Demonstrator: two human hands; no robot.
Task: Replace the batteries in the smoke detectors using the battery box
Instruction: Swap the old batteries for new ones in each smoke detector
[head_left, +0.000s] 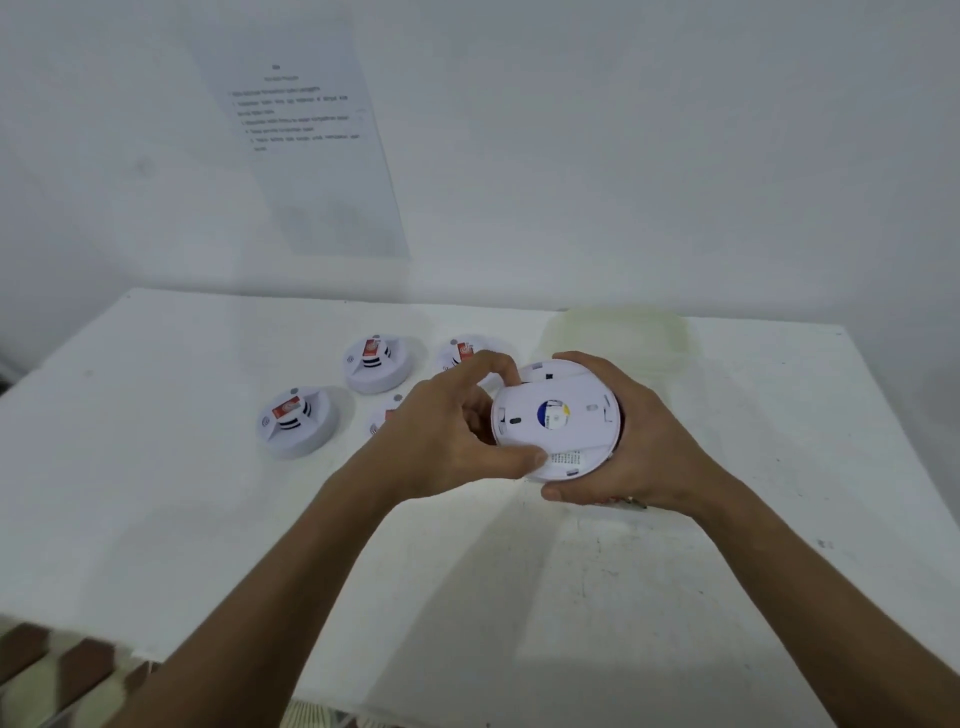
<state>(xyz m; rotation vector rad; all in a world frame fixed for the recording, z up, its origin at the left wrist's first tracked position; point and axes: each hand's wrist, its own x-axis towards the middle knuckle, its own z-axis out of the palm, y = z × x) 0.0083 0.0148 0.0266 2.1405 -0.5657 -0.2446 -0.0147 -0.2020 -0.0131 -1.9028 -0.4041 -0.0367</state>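
Observation:
A white round smoke detector (558, 415) is held above the table with its back face toward me; a blue and yellow sticker sits at its middle. My right hand (631, 441) grips its right rim from behind. My left hand (452, 431) curls round its left edge, thumb on the lower rim and fingers over the top. Several other smoke detectors lie on the table behind: one at the left (296, 421), one further back (376, 364), one (465, 351) and another (384, 415) partly hidden by my left hand. A translucent plastic box (623, 338) stands behind my hands.
The white table (208, 519) meets a white wall. A printed sheet (306, 140) hangs on the wall at the back left. The table's front edge runs along the lower left, with floor beyond it.

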